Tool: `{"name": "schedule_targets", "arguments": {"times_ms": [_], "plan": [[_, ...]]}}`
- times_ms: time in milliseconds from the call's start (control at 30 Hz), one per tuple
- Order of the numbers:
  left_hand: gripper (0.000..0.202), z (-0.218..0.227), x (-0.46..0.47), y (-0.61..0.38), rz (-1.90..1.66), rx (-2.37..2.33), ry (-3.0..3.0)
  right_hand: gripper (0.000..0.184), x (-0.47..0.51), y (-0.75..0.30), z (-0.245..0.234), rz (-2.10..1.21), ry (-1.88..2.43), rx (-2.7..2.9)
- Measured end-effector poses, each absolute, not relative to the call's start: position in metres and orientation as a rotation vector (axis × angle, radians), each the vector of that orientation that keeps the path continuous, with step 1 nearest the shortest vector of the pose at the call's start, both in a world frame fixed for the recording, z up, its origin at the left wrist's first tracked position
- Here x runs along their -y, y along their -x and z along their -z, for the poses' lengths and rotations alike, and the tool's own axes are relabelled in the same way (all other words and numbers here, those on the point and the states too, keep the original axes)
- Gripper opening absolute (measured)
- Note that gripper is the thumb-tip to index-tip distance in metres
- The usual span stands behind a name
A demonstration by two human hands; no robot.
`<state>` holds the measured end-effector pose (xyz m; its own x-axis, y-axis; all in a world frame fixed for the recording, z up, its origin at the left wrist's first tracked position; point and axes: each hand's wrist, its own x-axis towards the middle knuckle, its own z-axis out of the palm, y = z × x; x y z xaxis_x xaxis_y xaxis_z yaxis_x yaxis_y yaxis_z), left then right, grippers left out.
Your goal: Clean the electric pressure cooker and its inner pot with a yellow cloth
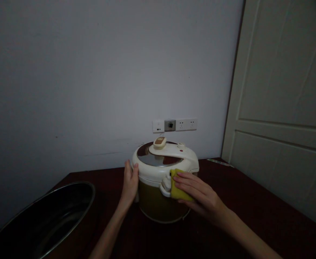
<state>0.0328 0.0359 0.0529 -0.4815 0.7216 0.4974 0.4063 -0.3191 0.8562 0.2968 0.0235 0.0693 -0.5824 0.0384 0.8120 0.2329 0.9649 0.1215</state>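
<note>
An electric pressure cooker [158, 205] with a cream lid and a dull gold body stands on the dark red table. Its lid has a shiny top panel and a raised valve knob [159, 142]. My left hand [130, 181] lies against the cooker's left side, fingers stretched out along the lid rim. In my right hand [205, 198] is a folded yellow cloth [180, 189], pressed to the front of the cooker beside its white front handle [165, 189]. Part of the cooker's front right side is hidden behind this hand and the cloth.
A large dark pot or basin [91, 194] with a metal rim sits at the lower left. Wall sockets [186, 124] are behind the cooker. A panelled door [282, 144] borders the table [244, 201] on the right. A thin strip [220, 163] lies near the back edge.
</note>
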Motion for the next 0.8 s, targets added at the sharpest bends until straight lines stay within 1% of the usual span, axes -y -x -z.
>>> {"name": "schedule_targets", "arguments": {"times_ms": [67, 133, 200, 233, 267, 333, 400, 467, 600, 633, 733, 800], "plan": [[0.054, -0.069, -0.021, -0.039, -2.025, -1.691, -1.462, 0.061, -0.024, -0.290, -0.071, 0.310, 0.268, 2.183], [0.039, -0.090, -0.002, -0.047, -2.155, -1.618, -1.662, 0.063, -0.026, -0.288, -0.073, 0.312, 0.330, 2.177], [0.020, -0.110, 0.016, -0.055, -2.061, -1.599, -1.984, 0.052, -0.027, -0.291, -0.074, 0.289, 0.325, 2.168], [0.016, -0.119, 0.025, -0.059, -1.954, -1.587, -2.145, 0.046, -0.029, -0.294, -0.075, 0.277, 0.315, 2.157], [0.014, -0.125, 0.032, -0.062, -1.792, -1.553, -2.290, 0.042, -0.030, -0.298, -0.076, 0.265, 0.304, 2.140], [0.014, -0.132, 0.041, -0.066, -1.421, -1.502, -2.489, 0.040, -0.030, -0.305, -0.077, 0.256, 0.297, 2.109], [0.012, -0.131, 0.044, -0.068, -1.104, -1.531, -2.561, 0.041, -0.028, -0.309, -0.077, 0.274, 0.293, 2.119], [0.010, -0.125, 0.042, -0.069, -0.888, -1.632, -2.565, 0.041, -0.021, -0.306, -0.078, 0.329, 0.268, 2.162], [0.009, -0.116, 0.033, -0.070, -0.652, -1.749, -2.543, 0.031, -0.001, -0.276, -0.088, 0.481, 0.247, 2.168], [0.012, -0.115, 0.031, -0.070, -0.624, -1.763, -2.534, 0.031, 0.002, -0.266, -0.092, 0.502, 0.253, 2.161], [0.022, -0.114, 0.027, -0.067, -0.610, -1.774, -2.508, 0.033, 0.006, -0.243, -0.104, 0.516, 0.266, 2.179], [0.022, -0.113, 0.025, -0.065, -0.614, -1.784, -2.494, 0.031, 0.004, -0.242, -0.107, 0.488, 0.270, 2.212]]}}
